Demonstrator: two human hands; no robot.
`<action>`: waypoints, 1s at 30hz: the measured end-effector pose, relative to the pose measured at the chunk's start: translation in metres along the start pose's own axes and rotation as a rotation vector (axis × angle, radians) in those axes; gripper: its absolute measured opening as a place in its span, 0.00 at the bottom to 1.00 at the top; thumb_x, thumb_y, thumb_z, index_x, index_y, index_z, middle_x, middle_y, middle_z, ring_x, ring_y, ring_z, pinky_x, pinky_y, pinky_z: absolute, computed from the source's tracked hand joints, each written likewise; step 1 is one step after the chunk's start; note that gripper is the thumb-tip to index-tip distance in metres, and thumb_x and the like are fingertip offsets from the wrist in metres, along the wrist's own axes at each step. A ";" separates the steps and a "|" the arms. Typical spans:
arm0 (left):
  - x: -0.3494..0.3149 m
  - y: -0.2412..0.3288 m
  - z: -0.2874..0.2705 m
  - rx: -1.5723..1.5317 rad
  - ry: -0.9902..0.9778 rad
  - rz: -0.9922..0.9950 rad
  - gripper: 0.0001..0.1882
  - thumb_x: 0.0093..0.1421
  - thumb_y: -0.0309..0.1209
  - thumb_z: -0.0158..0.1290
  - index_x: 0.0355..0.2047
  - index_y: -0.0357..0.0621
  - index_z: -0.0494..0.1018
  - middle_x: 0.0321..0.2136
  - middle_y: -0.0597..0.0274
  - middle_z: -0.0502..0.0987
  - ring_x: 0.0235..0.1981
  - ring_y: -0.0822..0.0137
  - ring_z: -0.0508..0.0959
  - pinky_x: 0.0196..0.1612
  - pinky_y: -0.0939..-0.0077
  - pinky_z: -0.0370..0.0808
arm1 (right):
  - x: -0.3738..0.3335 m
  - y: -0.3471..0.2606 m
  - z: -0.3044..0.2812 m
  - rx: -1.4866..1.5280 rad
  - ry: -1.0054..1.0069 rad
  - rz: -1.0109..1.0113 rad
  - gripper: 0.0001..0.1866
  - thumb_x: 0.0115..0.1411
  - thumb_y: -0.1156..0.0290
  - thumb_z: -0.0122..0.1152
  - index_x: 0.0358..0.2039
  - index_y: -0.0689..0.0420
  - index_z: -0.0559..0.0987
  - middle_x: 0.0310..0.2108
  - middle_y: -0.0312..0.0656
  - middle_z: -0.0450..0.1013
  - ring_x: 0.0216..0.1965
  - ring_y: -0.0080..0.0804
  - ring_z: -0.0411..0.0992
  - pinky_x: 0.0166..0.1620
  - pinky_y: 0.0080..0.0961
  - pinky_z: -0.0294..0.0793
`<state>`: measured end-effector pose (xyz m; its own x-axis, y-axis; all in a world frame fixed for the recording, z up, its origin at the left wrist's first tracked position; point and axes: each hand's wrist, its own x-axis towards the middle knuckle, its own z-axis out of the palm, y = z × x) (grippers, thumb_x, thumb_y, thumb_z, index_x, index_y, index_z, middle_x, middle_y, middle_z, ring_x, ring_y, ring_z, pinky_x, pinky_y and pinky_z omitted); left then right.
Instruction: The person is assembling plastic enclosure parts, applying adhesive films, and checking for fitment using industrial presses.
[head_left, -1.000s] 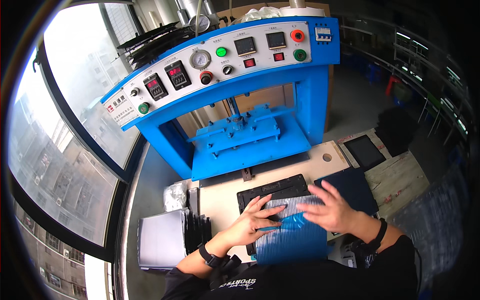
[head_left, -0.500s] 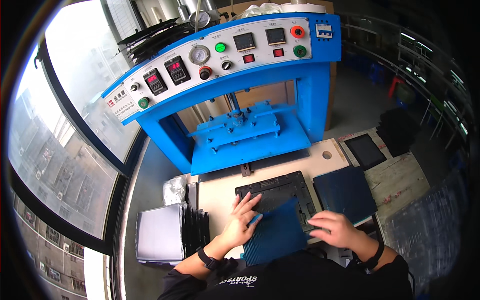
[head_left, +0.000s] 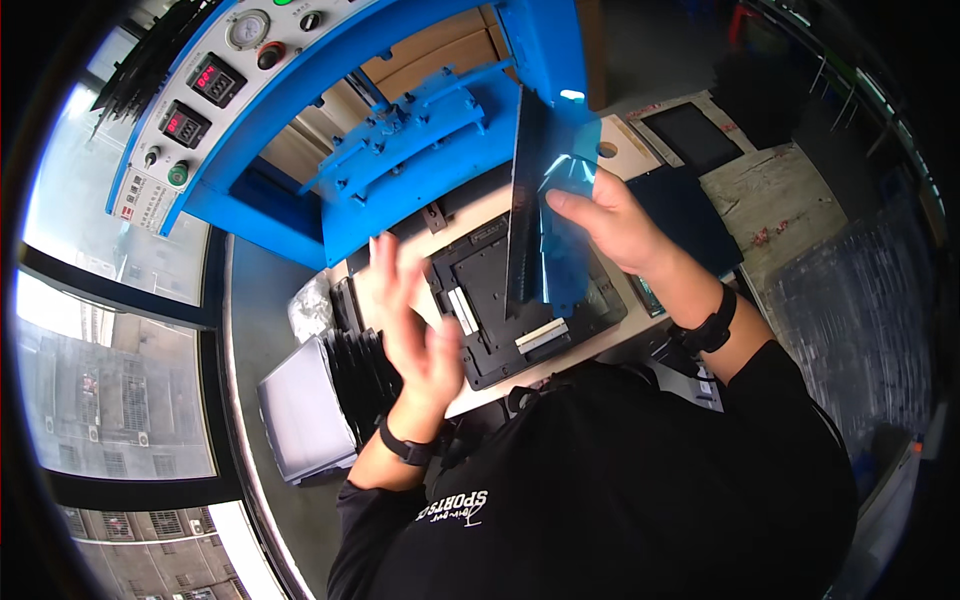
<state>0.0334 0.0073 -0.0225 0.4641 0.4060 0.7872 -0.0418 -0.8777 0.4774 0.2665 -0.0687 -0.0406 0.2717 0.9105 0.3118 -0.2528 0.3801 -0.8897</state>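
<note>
My right hand (head_left: pixel 622 222) grips a thin dark panel (head_left: pixel 519 215) by its right side, the thumb in front and the other fingers hidden behind. The panel stands on edge, tilted almost edge-on to me. Glossy translucent blue film (head_left: pixel 570 255) hangs along its right side; whether it is fixed to the panel I cannot tell. My left hand (head_left: pixel 412 330), blurred by motion, is raised left of the panel with fingers apart and nothing in it. Below both hands lies a black rectangular fixture plate (head_left: pixel 478 350) with two pale bars on it.
A blue press (head_left: pixel 410 150) with gauge and digital displays stands behind the fixture. Left of my left hand are stacked dark panels (head_left: pixel 315 410) and a clear plastic bag (head_left: pixel 312 308). To the right lie a dark blue sheet (head_left: pixel 685 225) and a wooden board (head_left: pixel 775 195).
The panel has risen from low before me to upright above the fixture, in my right hand. My left hand has let go and moved left. The view has turned and shifted right.
</note>
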 end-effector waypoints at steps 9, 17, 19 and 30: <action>-0.011 -0.026 0.031 -1.094 -0.444 -0.983 0.36 0.64 0.59 0.36 0.59 0.43 0.60 0.55 0.54 0.67 0.54 0.61 0.70 0.55 0.60 0.69 | -0.020 0.013 0.042 -0.015 -0.657 0.323 0.13 0.61 0.72 0.57 0.46 0.60 0.75 0.40 0.33 0.74 0.42 0.18 0.69 0.48 0.20 0.68; -0.005 -0.033 0.058 -1.696 -0.476 -1.102 0.37 0.64 0.56 0.36 0.60 0.38 0.58 0.55 0.46 0.67 0.55 0.55 0.70 0.57 0.59 0.67 | -0.024 0.024 0.039 0.005 -0.670 0.521 0.08 0.62 0.71 0.56 0.40 0.59 0.76 0.35 0.33 0.74 0.38 0.19 0.72 0.45 0.21 0.71; -0.004 -0.037 0.068 -1.704 -0.499 -1.154 0.36 0.63 0.55 0.37 0.60 0.38 0.58 0.55 0.45 0.66 0.55 0.54 0.70 0.57 0.59 0.67 | -0.035 0.014 0.037 -0.022 -0.631 0.532 0.08 0.62 0.71 0.55 0.40 0.60 0.75 0.33 0.35 0.74 0.36 0.21 0.73 0.43 0.22 0.73; 0.001 -0.011 0.114 -1.831 -0.691 -1.170 0.32 0.63 0.49 0.40 0.59 0.38 0.58 0.55 0.44 0.66 0.57 0.50 0.67 0.58 0.53 0.66 | -0.083 -0.055 -0.131 -0.222 -0.309 0.564 0.21 0.58 0.70 0.59 0.51 0.63 0.71 0.46 0.39 0.73 0.46 0.25 0.72 0.51 0.26 0.71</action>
<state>0.1347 -0.0119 -0.0713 0.9969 -0.0749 -0.0240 0.0764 0.8494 0.5222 0.3798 -0.1868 -0.0614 -0.1316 0.9768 -0.1689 -0.0723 -0.1794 -0.9811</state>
